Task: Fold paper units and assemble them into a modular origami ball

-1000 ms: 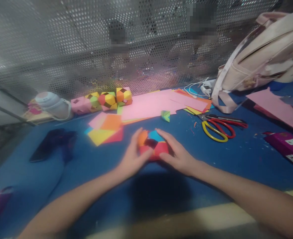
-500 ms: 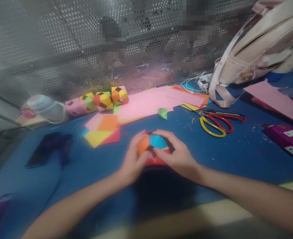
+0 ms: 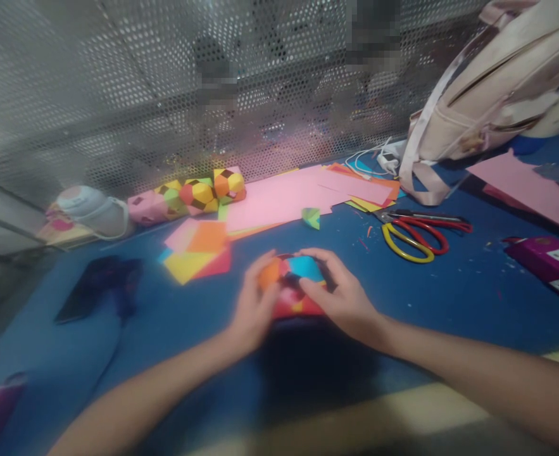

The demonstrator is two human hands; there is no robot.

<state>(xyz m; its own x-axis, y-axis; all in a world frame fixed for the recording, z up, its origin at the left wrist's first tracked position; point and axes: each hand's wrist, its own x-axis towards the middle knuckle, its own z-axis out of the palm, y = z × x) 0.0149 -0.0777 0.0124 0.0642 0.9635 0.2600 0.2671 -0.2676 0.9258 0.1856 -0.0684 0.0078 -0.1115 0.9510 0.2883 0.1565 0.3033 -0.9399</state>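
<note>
A folded paper ball (image 3: pixel 306 268) in orange, blue, red and yellow sits between my two hands, low over the blue table. My left hand (image 3: pixel 255 297) curves around its orange left side, the thumb at the front. On the right, my right hand (image 3: pixel 343 288) wraps the blue and red side, its thumb across the front face. A dark opening shows between the thumbs. Just beyond my hands lies a small green folded paper piece (image 3: pixel 311 218). Left of them is a fan of coloured paper squares (image 3: pixel 198 250).
Several finished paper balls (image 3: pixel 198 194) line the back beside a white bottle (image 3: pixel 92 212). Pink sheets (image 3: pixel 279 196) lie along the mesh partition (image 3: pixel 165 126). Scissors (image 3: pixel 412 237), a purple pouch (image 3: pixel 549 263) and a backpack (image 3: pixel 492 95) are to the right; a dark phone (image 3: pixel 87 288) is left.
Both thumbs have moved apart, uncovering the dark opening and more of the ball's front. The ball is still held in both hands. The view has shifted slightly.
</note>
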